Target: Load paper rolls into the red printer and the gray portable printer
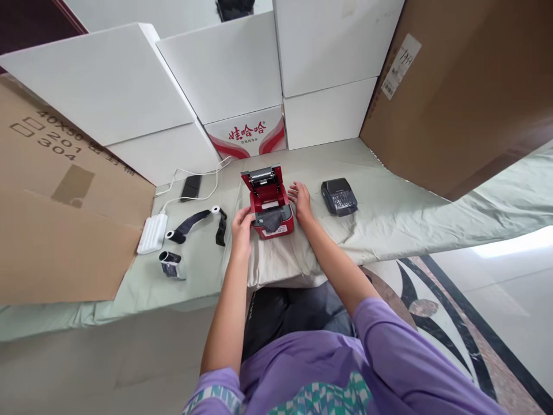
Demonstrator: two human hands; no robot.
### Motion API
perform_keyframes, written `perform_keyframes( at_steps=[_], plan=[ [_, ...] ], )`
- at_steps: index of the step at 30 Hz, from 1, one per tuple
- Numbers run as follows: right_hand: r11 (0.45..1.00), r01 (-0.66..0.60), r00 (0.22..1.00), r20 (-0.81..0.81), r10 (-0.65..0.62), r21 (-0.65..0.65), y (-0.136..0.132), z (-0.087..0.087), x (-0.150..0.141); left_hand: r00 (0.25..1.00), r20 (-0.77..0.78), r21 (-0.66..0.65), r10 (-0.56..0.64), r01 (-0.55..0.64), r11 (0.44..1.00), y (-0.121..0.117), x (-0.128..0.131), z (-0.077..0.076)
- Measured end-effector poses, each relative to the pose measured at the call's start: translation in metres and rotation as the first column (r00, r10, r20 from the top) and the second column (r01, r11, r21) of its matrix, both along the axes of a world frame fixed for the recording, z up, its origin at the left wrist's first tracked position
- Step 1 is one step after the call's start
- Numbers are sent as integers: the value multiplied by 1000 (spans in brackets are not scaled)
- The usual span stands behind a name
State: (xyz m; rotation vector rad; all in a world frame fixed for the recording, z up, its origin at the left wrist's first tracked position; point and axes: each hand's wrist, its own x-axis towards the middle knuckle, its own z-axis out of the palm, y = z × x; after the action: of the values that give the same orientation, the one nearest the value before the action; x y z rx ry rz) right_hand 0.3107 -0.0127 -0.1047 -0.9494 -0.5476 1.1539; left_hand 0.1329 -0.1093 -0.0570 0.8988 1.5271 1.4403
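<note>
A red label printer (pixel 276 229) stands on the cloth-covered table in front of me, its lid (pixel 261 174) raised and its red inside showing. Dark tape or film covers part of its grey front. My left hand (pixel 242 226) is at the printer's left front corner, fingers curled and thumb against its side. On the other side, my right hand (pixel 301 200) is beside the printer's right wall with its fingers stretched out and apart. Whether the right fingertips touch the wall, I cannot tell.
To the right lies a black portable printer (pixel 339 196). On the left are a roll with a dark strip (pixel 192 223), another label roll (pixel 171 265), a white power strip (pixel 152 233) with a cable, and a flat black object (pixel 190 188). White boxes (pixel 233 63) and brown cartons (pixel 458 104) wall the table.
</note>
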Motion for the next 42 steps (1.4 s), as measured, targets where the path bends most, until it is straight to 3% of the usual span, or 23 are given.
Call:
perform_keyframes(
  at_steps=[2,4,5,7,9,11,13,14,16,18,22,24,26,27,30,33,36,39,42],
  plan=[
    [999,-21,1000,12,21,30,-3,-2,2,973,-232,132,-4,35,991,3,-6,11],
    [998,-36,999,32,35,42,-3,-3,3,847,-525,164,-87,201,966,12,-10,27],
    [998,-39,998,45,37,46,-3,-3,3,732,-661,109,-168,315,943,19,-11,37],
    [998,-36,996,78,32,55,-1,-5,3,426,-836,-97,-345,504,858,36,-7,54],
    [997,-34,994,110,27,62,1,-7,2,122,-885,-307,-449,572,760,55,3,68],
    [998,-32,991,128,24,58,4,-9,2,-107,-858,-475,-502,534,699,70,16,77],
    [998,-29,990,137,22,52,5,-10,3,-239,-807,-584,-540,457,671,80,27,83],
    [998,-28,990,139,21,52,5,-10,3,-268,-792,-608,-549,431,667,83,30,85],
    [998,-27,989,144,19,56,6,-10,3,-248,-803,-591,-542,450,670,81,31,88],
    [998,-33,988,150,24,57,5,-10,4,-133,-843,-503,-522,541,674,71,23,90],
    [997,-53,987,153,44,50,6,-10,5,319,-830,-145,-458,669,729,30,-14,98],
    [998,-51,987,157,44,44,7,-11,5,541,-736,17,-406,615,789,6,-44,105],
    [998,-50,984,173,41,50,8,-13,5,695,-640,96,-326,493,865,-14,-82,113],
    [997,-53,982,186,42,57,9,-14,4,737,-622,119,-265,424,898,-21,-102,116],
    [996,-54,975,217,37,73,10,-16,3,726,-670,-2,-155,207,978,-32,-157,116],
    [996,-45,972,234,28,71,10,-16,2,598,-779,-218,-188,22,976,-31,-186,96],
    [997,-36,970,242,19,64,9,-15,2,466,-841,-318,-276,-13,948,-27,-188,62],
    [997,-27,971,241,9,72,8,-14,2,370,-878,-323,-303,8,947,-25,-180,31],
    [997,-27,973,232,10,70,8,-13,1,274,-925,-272,-265,15,962,-27,-175,21]
  ],
)
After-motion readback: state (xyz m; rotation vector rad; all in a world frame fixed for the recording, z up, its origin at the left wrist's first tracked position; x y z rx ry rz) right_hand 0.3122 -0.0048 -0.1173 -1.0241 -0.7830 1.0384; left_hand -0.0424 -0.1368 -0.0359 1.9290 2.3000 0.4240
